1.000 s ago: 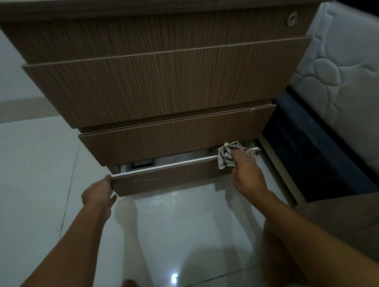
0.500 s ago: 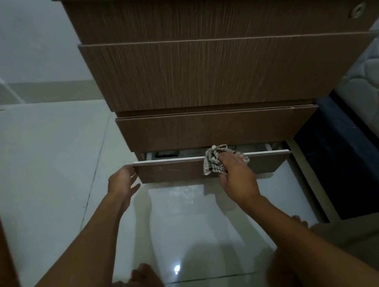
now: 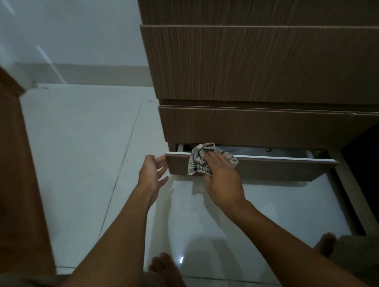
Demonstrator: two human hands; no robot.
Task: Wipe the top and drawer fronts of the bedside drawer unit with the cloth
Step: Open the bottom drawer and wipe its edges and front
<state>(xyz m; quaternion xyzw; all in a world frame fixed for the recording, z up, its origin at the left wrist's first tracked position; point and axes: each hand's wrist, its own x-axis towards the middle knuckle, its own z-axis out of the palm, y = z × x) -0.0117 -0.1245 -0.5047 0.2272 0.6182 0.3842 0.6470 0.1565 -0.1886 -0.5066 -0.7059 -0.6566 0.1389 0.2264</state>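
Because the bottom drawer [image 3: 263, 167] is pulled a little way out of the bedside drawer unit [image 3: 257, 72], its narrow front runs as a long strip from left to right, and its top edge shows as a pale line. The cloth [image 3: 198, 162], a checked one, is draped over this top edge close to the left end, partly on the front face and partly over the opening. The right hand [image 3: 222, 181] lies flat on the cloth, its grip pressed down onto it with the fingers [image 3: 215, 154] over the edge. The left hand [image 3: 151, 174] is at the left corner of the drawer front, its grip apart, with the fingertips just at the end of the panel; whether they really touch it I cannot tell.

The important relation is this: the long axis of the drawer front lies sideways, and nearly all its length extends to the right of the cloth. So I judge the next stroke must travel to the right along the strip, led by the right hand, while the nearer left hand steadies the corner. The upper drawer fronts are above; the top is outside the view.
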